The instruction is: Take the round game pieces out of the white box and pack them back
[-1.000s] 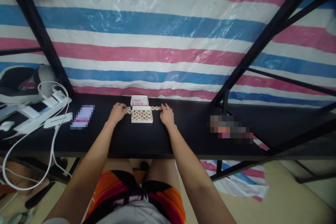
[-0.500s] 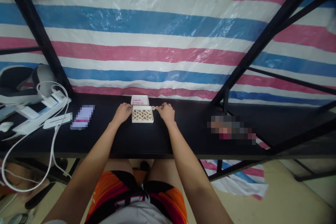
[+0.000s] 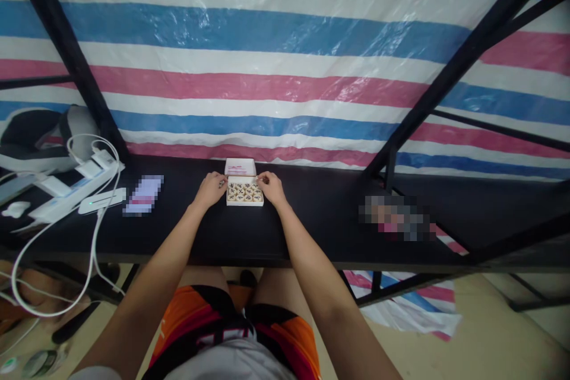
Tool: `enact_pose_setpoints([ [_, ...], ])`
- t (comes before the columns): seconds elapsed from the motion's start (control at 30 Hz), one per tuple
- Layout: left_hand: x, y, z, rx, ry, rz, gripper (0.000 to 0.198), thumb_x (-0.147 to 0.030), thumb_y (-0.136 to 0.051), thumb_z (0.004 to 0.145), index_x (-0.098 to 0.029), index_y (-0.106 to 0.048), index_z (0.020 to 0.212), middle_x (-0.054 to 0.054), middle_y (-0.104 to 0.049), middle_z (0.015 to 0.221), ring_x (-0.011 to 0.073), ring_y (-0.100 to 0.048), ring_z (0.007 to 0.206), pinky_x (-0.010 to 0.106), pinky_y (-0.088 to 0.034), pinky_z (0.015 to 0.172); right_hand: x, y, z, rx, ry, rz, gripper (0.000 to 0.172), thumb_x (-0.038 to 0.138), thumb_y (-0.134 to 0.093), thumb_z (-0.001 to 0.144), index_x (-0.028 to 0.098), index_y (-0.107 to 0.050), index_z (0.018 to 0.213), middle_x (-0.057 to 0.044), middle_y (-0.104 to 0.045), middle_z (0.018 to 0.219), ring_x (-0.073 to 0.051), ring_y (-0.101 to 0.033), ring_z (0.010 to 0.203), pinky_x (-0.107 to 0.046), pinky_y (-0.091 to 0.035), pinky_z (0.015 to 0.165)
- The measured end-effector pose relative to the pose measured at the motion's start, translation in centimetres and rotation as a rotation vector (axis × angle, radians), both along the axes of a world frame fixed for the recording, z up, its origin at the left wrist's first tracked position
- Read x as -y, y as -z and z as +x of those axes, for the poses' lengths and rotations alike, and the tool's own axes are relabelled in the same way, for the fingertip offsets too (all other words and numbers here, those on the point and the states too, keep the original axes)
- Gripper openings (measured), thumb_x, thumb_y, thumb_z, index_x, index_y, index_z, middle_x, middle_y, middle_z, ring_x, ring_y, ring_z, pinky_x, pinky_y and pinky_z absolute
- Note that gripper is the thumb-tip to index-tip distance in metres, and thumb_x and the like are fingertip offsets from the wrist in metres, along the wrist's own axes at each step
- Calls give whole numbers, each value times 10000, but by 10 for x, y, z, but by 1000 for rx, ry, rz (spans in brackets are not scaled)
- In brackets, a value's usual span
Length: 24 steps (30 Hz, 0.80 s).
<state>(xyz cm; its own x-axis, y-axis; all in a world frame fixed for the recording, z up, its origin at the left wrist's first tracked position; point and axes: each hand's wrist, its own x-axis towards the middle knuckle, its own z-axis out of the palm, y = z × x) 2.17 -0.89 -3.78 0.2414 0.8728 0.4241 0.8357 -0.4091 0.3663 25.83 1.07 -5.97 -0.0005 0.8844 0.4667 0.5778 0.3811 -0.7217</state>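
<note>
A small white box stands on the black table, holding rows of round Chinese chess pieces with dark characters. Its white lid, marked with pink print, is just behind. At the box's left edge, my left hand has its fingers closed around a few Chinese chess pieces, partly visible at the fingertips. My right hand is at the far right corner of the box, fingers pinched on Chinese chess pieces; how many is hidden.
Left of my arms lie a blurred phone, a white device and a power strip with looping white cables. A blurred object lies on the right. Black metal posts and a striped plastic sheet bound the table.
My right hand has moved left to the box's corner. The short row of pieces that lay right of the box is now gathered at its fingers. My left hand stays beside the box.
</note>
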Motion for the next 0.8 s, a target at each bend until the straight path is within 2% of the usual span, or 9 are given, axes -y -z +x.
enact_pose_setpoints([
  [0.13, 0, 0, 1, -3, 13, -20, 217, -282, -492, 842, -193, -679, 906, 77, -613, 936, 225, -541, 914, 352, -438, 872, 0, -1, -3, 16, 9, 3, 143, 279, -546, 791, 195, -636, 865, -23, -619, 873, -149, -571, 786, -288, -426, 819],
  [0.23, 1, -1, 1, -2, 13, -30, 219, -279, -488, 841, -194, -679, 905, 78, -615, 935, 229, -544, 916, 353, -439, 868, 4, -5, -6, 136, -16, -9, 187, 275, -507, 843, 186, -662, 898, -35, -645, 913, -149, -582, 855, -277, -403, 864],
  [0.47, 2, -3, 2, 10, 17, -43, 220, -282, -490, 841, -194, -681, 907, 81, -618, 939, 234, -546, 933, 356, -435, 879, 21, -21, -8, 390, -31, -103, 432, 317, -294, 984, 178, -703, 983, -60, -667, 1084, -155, -567, 1038, -259, -330, 964],
  [0.57, 2, -3, 2, 17, 15, -33, 220, -279, -492, 837, -191, -684, 902, 85, -619, 930, 234, -547, 920, 354, -434, 869, 27, -26, -9, 487, -45, -48, 435, 308, -276, 993, 183, -692, 1019, -60, -668, 1103, -164, -550, 1065, -262, -318, 977],
  [0.7, 4, -4, 3, 23, 39, -17, 224, -266, -480, 837, -187, -679, 905, 85, -626, 926, 232, -546, 911, 352, -431, 861, 31, -31, -12, 644, -60, -32, 432, 307, -280, 995, 171, -689, 987, -93, -685, 1032, -196, -543, 1058, -296, -328, 966],
  [0.8, 5, -5, 4, 10, 60, -19, 221, -265, -471, 843, -190, -673, 892, 74, -633, 904, 222, -551, 890, 339, -432, 842, 33, -32, -13, 644, -8, -30, 413, 342, -275, 997, 189, -645, 1099, -93, -674, 1041, -205, -546, 1040, -306, -349, 939],
])
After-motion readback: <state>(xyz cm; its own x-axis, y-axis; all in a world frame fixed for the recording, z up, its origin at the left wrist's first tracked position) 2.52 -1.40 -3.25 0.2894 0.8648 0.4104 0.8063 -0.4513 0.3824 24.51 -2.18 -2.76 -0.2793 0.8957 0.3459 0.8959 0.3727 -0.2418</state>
